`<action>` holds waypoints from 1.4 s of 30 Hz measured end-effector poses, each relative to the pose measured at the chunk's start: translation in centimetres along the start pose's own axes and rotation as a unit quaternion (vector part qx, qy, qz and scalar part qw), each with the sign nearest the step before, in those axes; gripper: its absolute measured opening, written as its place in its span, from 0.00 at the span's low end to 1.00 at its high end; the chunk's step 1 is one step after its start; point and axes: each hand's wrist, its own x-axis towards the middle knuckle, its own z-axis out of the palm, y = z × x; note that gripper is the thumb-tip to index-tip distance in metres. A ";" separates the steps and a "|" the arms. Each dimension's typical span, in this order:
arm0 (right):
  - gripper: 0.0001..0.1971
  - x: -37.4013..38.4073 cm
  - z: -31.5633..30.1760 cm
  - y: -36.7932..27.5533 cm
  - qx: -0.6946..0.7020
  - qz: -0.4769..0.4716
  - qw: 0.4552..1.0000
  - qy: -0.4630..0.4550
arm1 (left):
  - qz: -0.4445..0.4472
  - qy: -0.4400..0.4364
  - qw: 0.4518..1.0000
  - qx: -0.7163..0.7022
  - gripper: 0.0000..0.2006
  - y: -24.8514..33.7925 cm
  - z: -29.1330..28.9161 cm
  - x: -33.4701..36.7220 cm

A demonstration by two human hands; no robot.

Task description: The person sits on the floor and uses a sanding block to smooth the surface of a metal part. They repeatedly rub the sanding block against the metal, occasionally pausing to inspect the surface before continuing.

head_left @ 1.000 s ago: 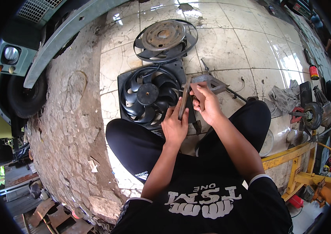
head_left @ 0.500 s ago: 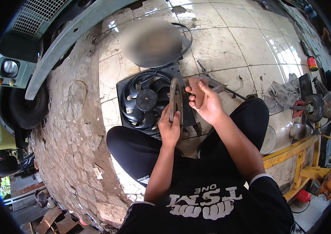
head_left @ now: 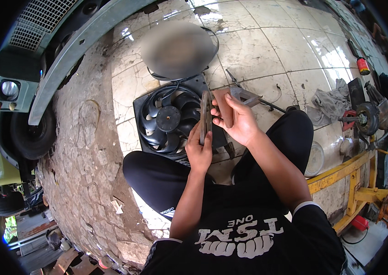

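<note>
Sheet of flat reddish-brown material (head_left: 224,109), gripped in my right hand (head_left: 243,124), has moved nearer the thin, edge-on brown disc (head_left: 203,117) my left hand (head_left: 198,153) clasps, so both nearly meet.

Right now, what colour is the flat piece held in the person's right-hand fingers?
Reddish-brown. The flat piece shows best in the head view.

Two hands (head_left: 198,155) (head_left: 244,126) are holding one disc (head_left: 203,120) and one brown sheet (head_left: 222,108); one square-framed black fan (head_left: 168,118) and one headlight (head_left: 9,90) are showing.
</note>
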 end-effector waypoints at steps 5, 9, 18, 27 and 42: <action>0.16 0.1 -0.1 -0.2 -0.012 -0.054 0.998 -0.007 | 0.010 0.005 1.000 0.020 0.20 -0.2 0.1 -0.3; 0.17 0.3 -0.2 0.0 -0.026 -0.072 0.997 -0.002 | 0.010 0.006 1.000 0.024 0.20 -0.3 0.1 -0.2; 0.18 -0.1 0.8 -0.4 0.019 -0.050 0.998 -0.032 | 0.017 0.002 1.000 0.019 0.20 -0.1 0.1 -0.2; 0.18 -0.8 0.3 -0.9 0.065 0.012 0.996 -0.067 | 0.020 -0.008 1.000 0.011 0.20 -0.1 0.3 -0.3; 0.12 -0.7 0.4 -1.0 -0.001 -0.056 0.997 -0.055 | 0.025 -0.020 0.999 0.016 0.22 -0.1 0.4 -0.2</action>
